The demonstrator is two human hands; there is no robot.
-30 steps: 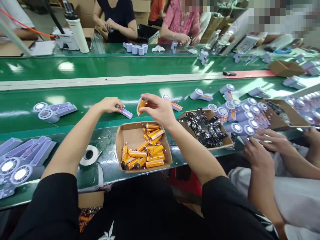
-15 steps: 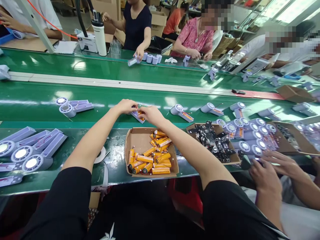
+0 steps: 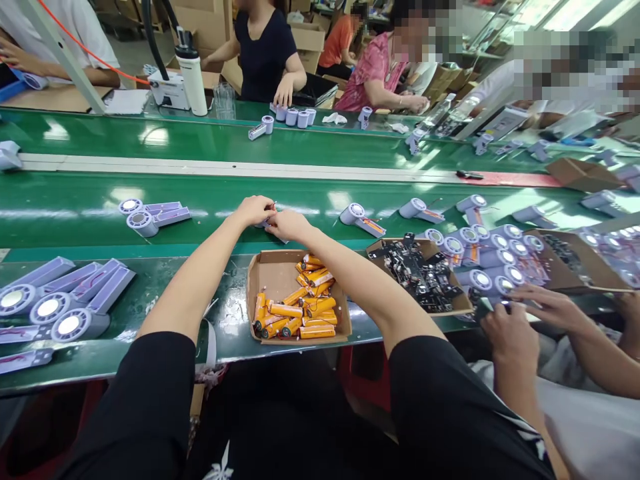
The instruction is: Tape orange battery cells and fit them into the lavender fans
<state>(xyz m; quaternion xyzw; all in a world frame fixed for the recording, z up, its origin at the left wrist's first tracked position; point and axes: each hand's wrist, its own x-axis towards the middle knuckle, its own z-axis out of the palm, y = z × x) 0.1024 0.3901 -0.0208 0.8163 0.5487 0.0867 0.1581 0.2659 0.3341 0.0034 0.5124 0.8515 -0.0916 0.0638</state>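
My left hand [image 3: 254, 211] and my right hand [image 3: 291, 225] meet over the green belt, fingers closed and bent inward. Between them is a lilac housing [image 3: 281, 239] with a hollow handle, mostly hidden under the fingers. Thin wire ends show by my left fingertips; exactly what they pinch is too small to tell. My right hand presses over the handle. Below my forearms stands a cardboard box [image 3: 265, 272] with several orange wired battery cells [image 3: 286, 310]. To the right on the belt lies a similar round-headed housing [image 3: 354, 213] with an orange cell in its handle.
Several lilac housings [image 3: 70, 323] lie at left on the table; two more [image 3: 143, 223] are on the belt. A box of black parts [image 3: 420, 273] stands right of the cells. A co-worker's hands [image 3: 515, 327] work close at right. Other people sit across the belt.
My right hand has shifted slightly left and closed further over the housing, covering the orange cell that showed before. Across the belt, a person's hand has released a lilac piece.
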